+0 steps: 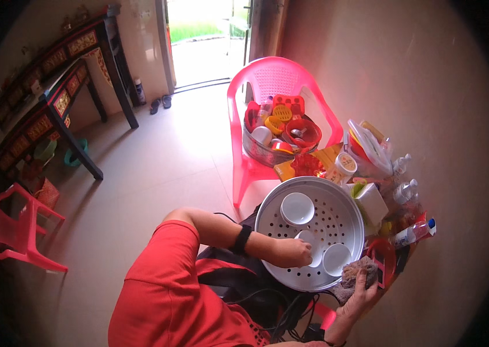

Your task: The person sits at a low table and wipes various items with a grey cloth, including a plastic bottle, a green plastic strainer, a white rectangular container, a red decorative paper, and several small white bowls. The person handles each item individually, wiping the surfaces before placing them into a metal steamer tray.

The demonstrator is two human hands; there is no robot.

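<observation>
A round aluminium steamer tray [270, 217] with a perforated bottom lies before me. My left hand [297, 252] reaches into it, its curled fingers on a white bowl [315, 253] that they partly hide. Another white bowl [297, 209], which looks stacked on one more, stands at the tray's far side. To the right of my left hand a third white bowl [336, 260] leans near the rim. My right hand [359, 297] grips a brownish-grey cloth [357, 275] just outside the tray's near right rim.
A pink plastic chair [285, 69] carries a metal basin [257, 147] of red and yellow kitchenware. Plastic bottles [407, 191], a lidded paper tub [344, 167] and a white box [370, 204] crowd the right side. Dark cables [285, 312] hang below the tray.
</observation>
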